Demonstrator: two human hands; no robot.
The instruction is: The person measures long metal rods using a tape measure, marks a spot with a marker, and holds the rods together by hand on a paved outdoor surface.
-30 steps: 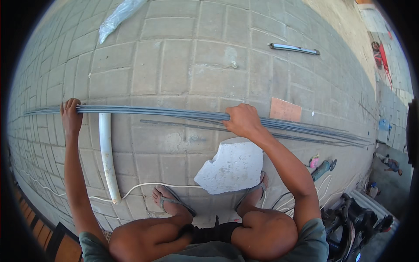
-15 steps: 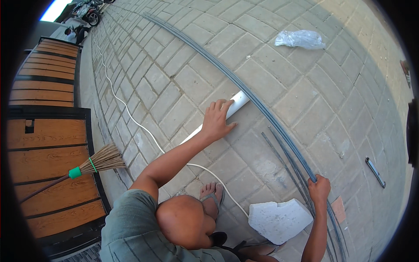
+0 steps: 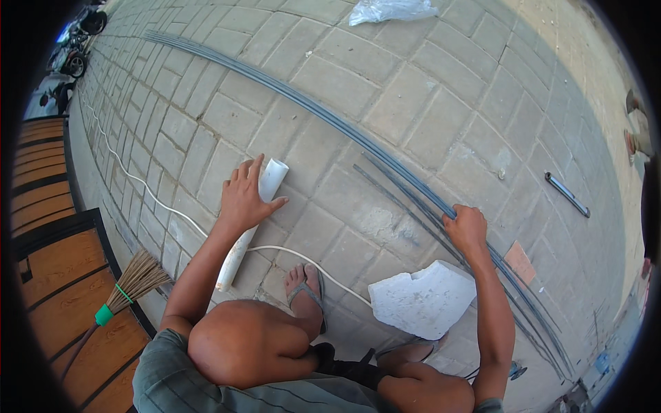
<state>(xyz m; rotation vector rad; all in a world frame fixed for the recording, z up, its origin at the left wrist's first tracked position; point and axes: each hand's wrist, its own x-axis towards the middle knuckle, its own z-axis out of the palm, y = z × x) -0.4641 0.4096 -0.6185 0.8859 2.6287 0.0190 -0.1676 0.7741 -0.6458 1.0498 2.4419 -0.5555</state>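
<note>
My left hand (image 3: 248, 195) rests over a short white plastic pipe (image 3: 238, 256), its fingers spread and thumb held apart. The pipe's open far end shows between the fingers and thumb. On the right, my right hand (image 3: 467, 228) is closed around a bundle of long thin grey metal rods (image 3: 303, 98). The bundle curves from the far left down past my right forearm. A few shorter, darker rods (image 3: 413, 210) lie beside it on the paving. Between my feet and the rods sits a broken white slab (image 3: 423, 299).
A white cable (image 3: 148, 186) runs across the brick paving under the pipe toward the slab. At left a stick broom (image 3: 134, 282) leans by a wooden gate (image 3: 58, 279). A wrench-like metal tool (image 3: 567, 195), a plastic bag (image 3: 389, 9) and an orange-brown tile piece (image 3: 520, 261) lie around.
The view has shifted. The pipe, whose far end met the rod bundle, now lies apart from it, nearer me to the left, with my left hand over it. My right hand keeps hold of the rods.
</note>
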